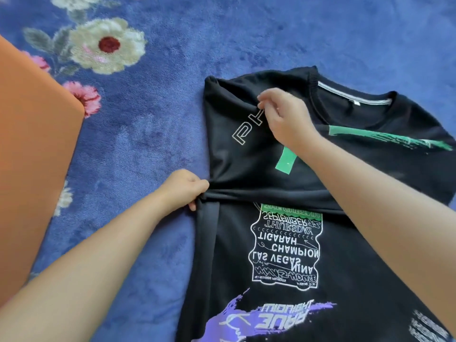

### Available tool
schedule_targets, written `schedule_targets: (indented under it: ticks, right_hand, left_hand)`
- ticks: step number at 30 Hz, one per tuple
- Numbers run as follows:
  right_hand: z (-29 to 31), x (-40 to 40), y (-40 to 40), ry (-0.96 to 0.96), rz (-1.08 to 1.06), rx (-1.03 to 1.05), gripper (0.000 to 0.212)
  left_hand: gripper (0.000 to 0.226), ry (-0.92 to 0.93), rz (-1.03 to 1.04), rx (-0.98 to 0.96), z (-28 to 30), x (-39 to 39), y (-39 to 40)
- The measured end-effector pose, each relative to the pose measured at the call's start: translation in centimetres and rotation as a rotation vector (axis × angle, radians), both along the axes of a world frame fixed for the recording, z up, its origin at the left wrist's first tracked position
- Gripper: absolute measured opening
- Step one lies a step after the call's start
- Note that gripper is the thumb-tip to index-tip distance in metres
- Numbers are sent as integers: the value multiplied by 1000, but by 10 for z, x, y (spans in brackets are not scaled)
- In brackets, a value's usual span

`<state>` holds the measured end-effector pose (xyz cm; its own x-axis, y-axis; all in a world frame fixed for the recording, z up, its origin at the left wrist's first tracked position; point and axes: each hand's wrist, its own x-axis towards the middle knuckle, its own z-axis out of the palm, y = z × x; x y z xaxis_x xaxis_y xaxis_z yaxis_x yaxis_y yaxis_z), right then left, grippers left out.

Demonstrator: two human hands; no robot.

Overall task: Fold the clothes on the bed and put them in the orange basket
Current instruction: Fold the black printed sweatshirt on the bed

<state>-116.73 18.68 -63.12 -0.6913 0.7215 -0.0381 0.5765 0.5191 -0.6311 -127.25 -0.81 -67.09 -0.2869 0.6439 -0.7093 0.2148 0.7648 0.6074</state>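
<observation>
1. While the black T-shirt (pixel 283 169) lies printed side up on the bed (pixel 246 38), both bare hands are on its left half; the collar points away from the person and the hem runs out of the bottom of the view.
2. The left hand (pixel 183 187) sits at the shirt's left edge, about halfway down; its fingers (pixel 195 191) are curled round a gathered fold of the black fabric, thumb tucked beneath, so it grips the cloth firmly; a tight crease runs from that grip across the shirt toward the right.
3. The right hand (pixel 283 117) reaches across the shirt to the left shoulder area, just beside the collar; its thumb and forefinger pinch a small peak of fabric next to the white outlined letters, and the other fingers hang loosely bent.
4. The left sleeve appears folded inward over the chest; the right sleeve spreads flat toward the right edge, crossed by a green streak of print.
5. White block lettering, upside down to the camera, fills the middle of the shirt; a purple brush-stroke print lies nearer the hem.
6. The bed carries a blue fleece cover with cream and pink flowers.
7. The orange basket (pixel 32 149) stands at the left edge of the view, well apart from the shirt; only one smooth side of it shows, and I cannot tell what lies inside.
</observation>
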Motion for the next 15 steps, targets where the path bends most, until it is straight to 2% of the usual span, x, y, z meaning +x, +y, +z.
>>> schedule_targets:
  ticks: [4, 7, 9, 12, 15]
  right_hand:
    - [-7, 72, -14, 63, 21, 254, 28]
    - [-14, 127, -34, 36, 67, 272, 31]
    - [-21, 162, -51, 14, 83, 280, 31]
    - [-26, 204, -76, 21, 43, 293, 30]
    - [-29, 227, -92, 47, -31, 326, 31]
  left_hand:
    - [39, 313, -69, -91, 5, 3, -6]
    - [35, 527, -11, -76, 11, 26, -10]
    - [32, 584, 36, -47, 17, 45, -16]
    - [44, 664, -22, -55, 19, 64, -24]
    - [27, 666, 102, -43, 14, 56, -23]
